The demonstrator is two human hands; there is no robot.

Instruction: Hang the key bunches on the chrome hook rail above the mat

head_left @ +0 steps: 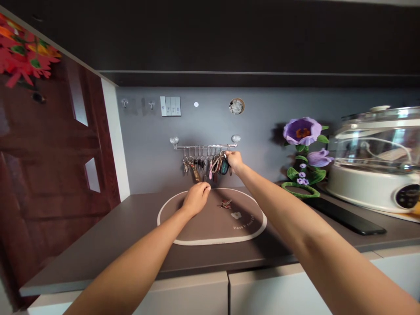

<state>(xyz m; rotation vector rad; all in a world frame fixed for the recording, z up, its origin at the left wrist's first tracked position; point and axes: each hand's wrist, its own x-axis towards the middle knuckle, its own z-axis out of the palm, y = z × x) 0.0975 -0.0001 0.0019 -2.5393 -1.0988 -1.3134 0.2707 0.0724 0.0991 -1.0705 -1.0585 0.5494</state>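
A clear hook rail (pixel 205 146) on the grey wall carries several hanging bunches of keys (pixel 200 163), some with straps and fobs. My right hand (pixel 234 162) is at the rail's right end, its fingers pinched on a bunch of keys beside a dark teal key fob (pixel 224 166). A brown lettered strap (pixel 195 174) hangs at the left part of the row. Just below it, my left hand (pixel 197 197) is closed over the mat, and whatever it may hold is hidden. A small bunch of keys (pixel 225 204) lies on the brown mat (pixel 187 236).
On the right stand a purple crocheted flower (pixel 302 131) and a white cooker with a clear lid (pixel 370 179). A black phone (pixel 348 216) lies before them. A dark cabinet (pixel 210 39) overhangs the counter (pixel 131 236). A reddish-brown door (pixel 52 175) is at left.
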